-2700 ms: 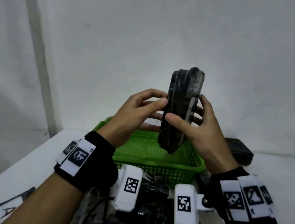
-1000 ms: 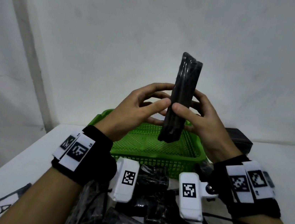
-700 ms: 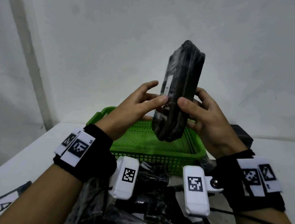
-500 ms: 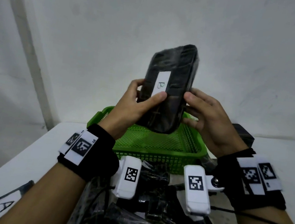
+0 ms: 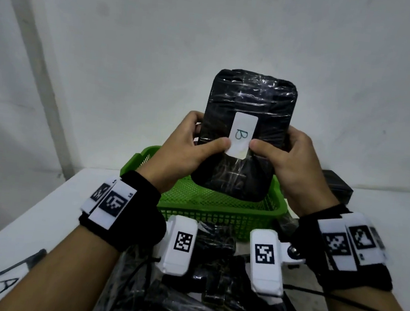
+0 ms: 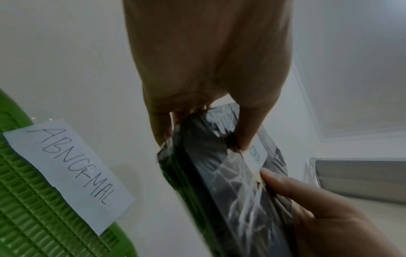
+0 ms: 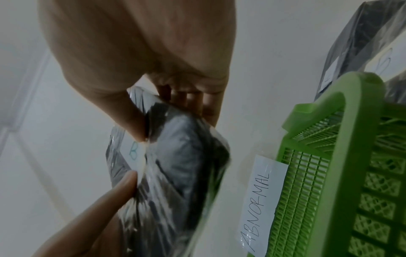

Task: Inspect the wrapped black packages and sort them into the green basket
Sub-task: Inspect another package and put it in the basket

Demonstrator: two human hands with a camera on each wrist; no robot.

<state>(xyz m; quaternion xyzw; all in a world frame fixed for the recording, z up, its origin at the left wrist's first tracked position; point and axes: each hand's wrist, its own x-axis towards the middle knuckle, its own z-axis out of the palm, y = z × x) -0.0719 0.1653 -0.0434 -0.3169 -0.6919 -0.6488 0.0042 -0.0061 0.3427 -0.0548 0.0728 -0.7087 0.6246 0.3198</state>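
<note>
I hold a black package (image 5: pixel 247 124) wrapped in clear film upright above the green basket (image 5: pixel 218 208), its flat face toward me. A white label (image 5: pixel 241 135) on it reads "B". My left hand (image 5: pixel 186 150) grips its left edge, thumb on the front beside the label. My right hand (image 5: pixel 293 163) grips the right edge the same way, fingers behind. The wrist views show the package (image 6: pixel 230 173) (image 7: pixel 175 173) pinched between thumbs and fingers. The basket (image 7: pixel 329 173) carries a paper tag (image 7: pixel 261 200) reading "ABNORMAL".
Several more wrapped black packages (image 5: pixel 208 285) lie heaped on the white table in front of the basket. One labelled "A" (image 5: pixel 2 285) lies at the near left edge. A dark box (image 5: pixel 337 187) sits right of the basket. A white wall stands close behind.
The package has turned from edge-on to face-on, bringing the "B" label toward me. Both hands shifted from fingertip touches to a fuller grip on its sides.
</note>
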